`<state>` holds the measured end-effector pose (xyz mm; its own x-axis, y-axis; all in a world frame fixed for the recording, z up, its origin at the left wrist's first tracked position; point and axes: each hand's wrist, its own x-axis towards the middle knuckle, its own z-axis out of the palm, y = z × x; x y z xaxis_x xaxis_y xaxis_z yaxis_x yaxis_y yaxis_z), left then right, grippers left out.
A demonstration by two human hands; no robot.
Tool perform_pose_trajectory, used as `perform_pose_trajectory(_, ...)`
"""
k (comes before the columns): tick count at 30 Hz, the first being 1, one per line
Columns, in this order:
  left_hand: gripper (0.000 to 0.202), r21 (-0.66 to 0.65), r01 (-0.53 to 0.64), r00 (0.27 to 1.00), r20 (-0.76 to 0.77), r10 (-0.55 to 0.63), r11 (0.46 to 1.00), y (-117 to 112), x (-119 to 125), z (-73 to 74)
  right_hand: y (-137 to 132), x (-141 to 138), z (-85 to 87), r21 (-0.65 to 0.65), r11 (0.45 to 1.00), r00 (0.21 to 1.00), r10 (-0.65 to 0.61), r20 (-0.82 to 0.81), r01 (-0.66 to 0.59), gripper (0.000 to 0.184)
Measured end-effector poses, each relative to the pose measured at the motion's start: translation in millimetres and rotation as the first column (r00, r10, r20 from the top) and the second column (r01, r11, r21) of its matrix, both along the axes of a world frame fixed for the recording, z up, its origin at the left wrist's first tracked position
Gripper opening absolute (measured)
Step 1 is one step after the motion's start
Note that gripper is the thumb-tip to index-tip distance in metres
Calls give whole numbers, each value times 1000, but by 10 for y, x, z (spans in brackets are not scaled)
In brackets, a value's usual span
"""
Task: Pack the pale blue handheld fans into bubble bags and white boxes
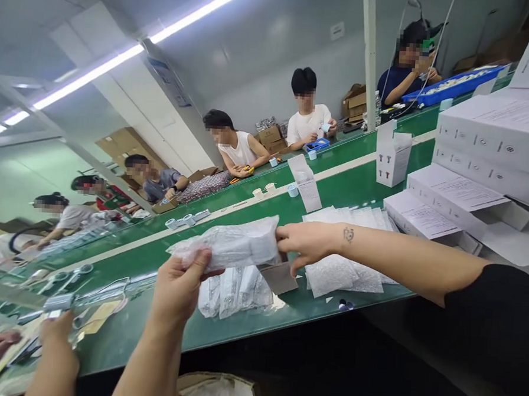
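Above the bench (336, 184), a bubble-wrap pouch (230, 246) is stretched clear of the pile (235, 294), grip closed on it by left hand (177, 288) at eight o'clock, right hand (306, 244) at three

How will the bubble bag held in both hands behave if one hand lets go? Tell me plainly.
Probably floppy: the bubble bag wrinkles and bends between the left hand and right hand. Likely light, since finger pinches alone carry it. Its glossy plastic may be slippery.
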<state>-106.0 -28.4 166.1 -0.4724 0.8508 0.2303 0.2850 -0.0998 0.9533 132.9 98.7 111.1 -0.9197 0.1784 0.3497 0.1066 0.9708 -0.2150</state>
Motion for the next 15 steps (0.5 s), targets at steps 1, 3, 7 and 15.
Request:
perform_pose_trajectory(1, 34, -47, 15, 986, -164, -22, 999, -32, -14, 45, 27, -22, -96, -14, 999, 998, 34, -45, -35, 35)
perform_pose_trajectory(3, 18, -132, 22, 850, -520, -88, 991, -41, 32, 200, 49, -72, -266, -71, 995, 988, 64, -141, -75, 37)
perform_pose_trajectory(7, 24, -293, 2, 350, -895, -276, 956, 258, 403, 493, 24, -168, -502, -316, 949, 941, -92, -325, -17, 39)
perform_pose_trajectory(15, 34, -459, 217, 27, -880, -475, 862, 490, 706, 61, 11, -52, -599, -495, 867, 908, -152, -390, -68, 54)
